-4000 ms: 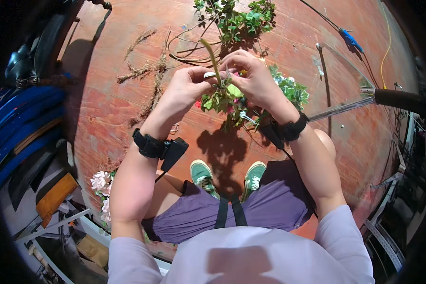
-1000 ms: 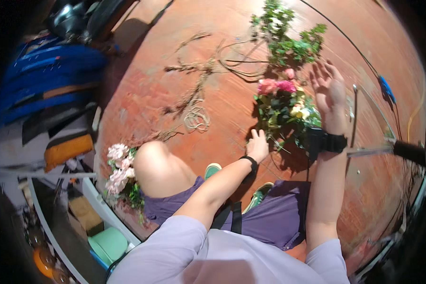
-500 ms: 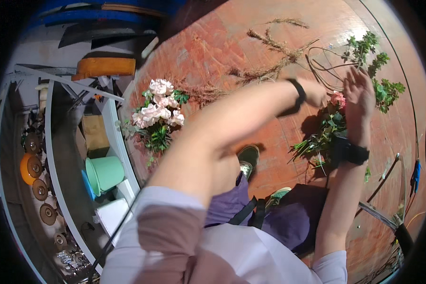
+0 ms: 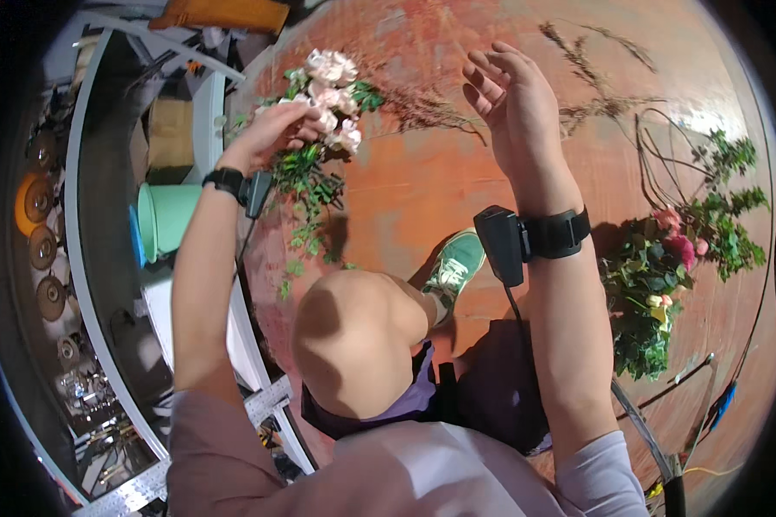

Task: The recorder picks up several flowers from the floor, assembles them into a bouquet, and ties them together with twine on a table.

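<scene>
1. Head view: the pink flower bunch point(image 4: 332, 82) lies on the red floor point(image 4: 405, 185) at upper left; half a second earlier the left hand point(image 4: 272, 129) was crossing over; now its fingers close on the bunch.
2. The right hand point(image 4: 513, 90) hangs open above the floor, fingers apart.

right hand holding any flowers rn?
No, the right hand is open and empty above the red floor; only the left hand touches the pale pink flower bunch.
</scene>
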`<state>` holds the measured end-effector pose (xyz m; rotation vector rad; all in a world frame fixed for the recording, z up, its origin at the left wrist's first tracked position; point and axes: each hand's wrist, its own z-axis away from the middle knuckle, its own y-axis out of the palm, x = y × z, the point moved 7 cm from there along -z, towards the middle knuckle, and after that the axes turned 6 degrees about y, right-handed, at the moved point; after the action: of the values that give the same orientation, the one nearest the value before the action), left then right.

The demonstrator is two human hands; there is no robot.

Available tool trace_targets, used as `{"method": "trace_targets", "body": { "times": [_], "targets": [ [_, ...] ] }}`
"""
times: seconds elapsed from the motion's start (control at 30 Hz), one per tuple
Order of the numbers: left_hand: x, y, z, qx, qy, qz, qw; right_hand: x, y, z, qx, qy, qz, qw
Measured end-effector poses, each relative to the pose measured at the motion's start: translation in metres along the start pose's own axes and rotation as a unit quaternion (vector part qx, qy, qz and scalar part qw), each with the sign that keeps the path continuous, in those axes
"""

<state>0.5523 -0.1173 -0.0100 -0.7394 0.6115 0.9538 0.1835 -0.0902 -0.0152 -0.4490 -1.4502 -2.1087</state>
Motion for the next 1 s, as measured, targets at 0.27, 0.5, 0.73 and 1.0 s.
{"method": "trace_targets", "body": {
  "times": [0.27, 0.5, 0.73, 1.0],
  "targets": [
    [0.28, -0.067, 0.044, -0.282, -0.186, 0.035, 0.941, -0.049, 0.017, -0.004, 0.008, 0.065, 0.076, 0.995],
    [0.329, -0.047, -0.026, -0.287, -0.182, -0.045, 0.939, -0.065, 0.008, 0.003, -0.007, 0.123, 0.186, 0.975],
    [0.37, -0.103, -0.036, -0.421, -0.137, -0.15, 0.884, -0.071, 0.008, -0.006, -0.005, 0.119, 0.159, 0.98],
    [0.205, -0.008, 0.085, -0.552, 0.046, -0.244, 0.796, -0.086, 0.015, 0.002, -0.002, 0.163, 0.209, 0.964]
  ]
}}
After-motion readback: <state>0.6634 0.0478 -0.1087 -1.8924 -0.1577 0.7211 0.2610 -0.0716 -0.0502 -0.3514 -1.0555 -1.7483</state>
